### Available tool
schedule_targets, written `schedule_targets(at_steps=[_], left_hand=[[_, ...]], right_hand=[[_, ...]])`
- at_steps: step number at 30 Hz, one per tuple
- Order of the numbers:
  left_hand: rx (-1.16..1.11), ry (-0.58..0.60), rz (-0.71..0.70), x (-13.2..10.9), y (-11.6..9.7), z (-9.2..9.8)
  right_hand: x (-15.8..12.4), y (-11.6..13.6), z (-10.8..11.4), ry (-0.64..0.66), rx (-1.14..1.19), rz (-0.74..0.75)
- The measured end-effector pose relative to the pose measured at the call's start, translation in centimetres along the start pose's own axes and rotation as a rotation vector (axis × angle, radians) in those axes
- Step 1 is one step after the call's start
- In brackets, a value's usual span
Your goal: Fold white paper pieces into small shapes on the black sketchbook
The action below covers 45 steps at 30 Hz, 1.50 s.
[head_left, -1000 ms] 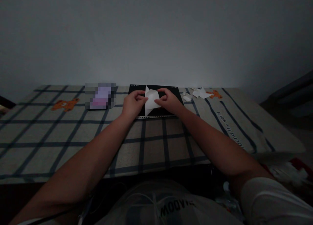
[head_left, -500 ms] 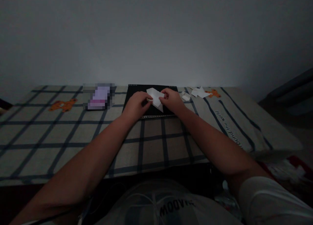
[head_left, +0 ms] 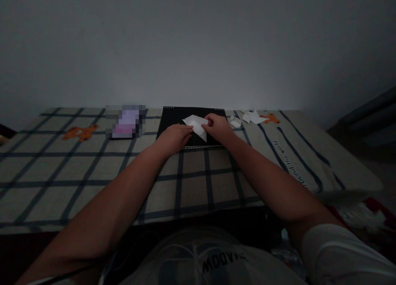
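Observation:
A folded sheet of white paper rests over a black notebook or board with punched holes along its edges. My right hand pinches the right side of the paper between thumb and fingers. From the left, my left hand lies low over the board, its fingers stretched out and their tips touching the paper's lower left edge. Its thumb is mostly hidden. One pointed flap of the paper hangs toward me between the hands.
Right of the board lie a small folded paper piece and several white paper shapes. A phone, blurred out, stands or lies at the left. A checked cloth covers the table, which meets a plain wall behind.
My left hand has gone from a pinch to outstretched fingers and shifted slightly lower. The paper's left side has dropped flatter. My right hand keeps its grip.

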<state>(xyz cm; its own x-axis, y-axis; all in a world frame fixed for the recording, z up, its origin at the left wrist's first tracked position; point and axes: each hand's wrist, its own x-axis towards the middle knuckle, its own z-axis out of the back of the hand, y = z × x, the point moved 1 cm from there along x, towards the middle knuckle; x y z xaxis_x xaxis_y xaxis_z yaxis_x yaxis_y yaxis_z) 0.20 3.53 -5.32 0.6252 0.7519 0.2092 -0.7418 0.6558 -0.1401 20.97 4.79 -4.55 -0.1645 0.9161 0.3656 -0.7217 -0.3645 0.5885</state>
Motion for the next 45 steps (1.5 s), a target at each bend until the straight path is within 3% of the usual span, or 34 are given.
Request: schedule_targets(at_steps=[5, 10, 16, 29, 36, 45], left_hand=[[-0.017, 0.011, 0.104, -0.2, -0.6, 0.4], [0.073, 0.077, 0.000, -0.3, -1.0, 0.6], [0.149, 0.110, -0.017, -0.4, -1.1, 0.7], [0.066, 0.109, 0.001, -0.5, -1.2, 1.1], [-0.009, 0.107, -0.025, -0.6, -0.6, 1.2], [-0.005, 0.158, -0.025, -0.6, -0.4, 1.2]], right_hand=[[0.2, 0.1, 0.2, -0.067, 0.027, 0.109], [0.2, 0.1, 0.0, -0.061, 0.009, 0.131], [0.4, -0.2, -0.1, -0.076, -0.025, 0.185], [0.1, 0.5, 0.8, 0.037, -0.378, 0.172], [-0.4, 1.4, 2.0, 0.088, -0.542, 0.280], [-0.1, 0.7, 2.2, 0.099, -0.573, 0.366]])
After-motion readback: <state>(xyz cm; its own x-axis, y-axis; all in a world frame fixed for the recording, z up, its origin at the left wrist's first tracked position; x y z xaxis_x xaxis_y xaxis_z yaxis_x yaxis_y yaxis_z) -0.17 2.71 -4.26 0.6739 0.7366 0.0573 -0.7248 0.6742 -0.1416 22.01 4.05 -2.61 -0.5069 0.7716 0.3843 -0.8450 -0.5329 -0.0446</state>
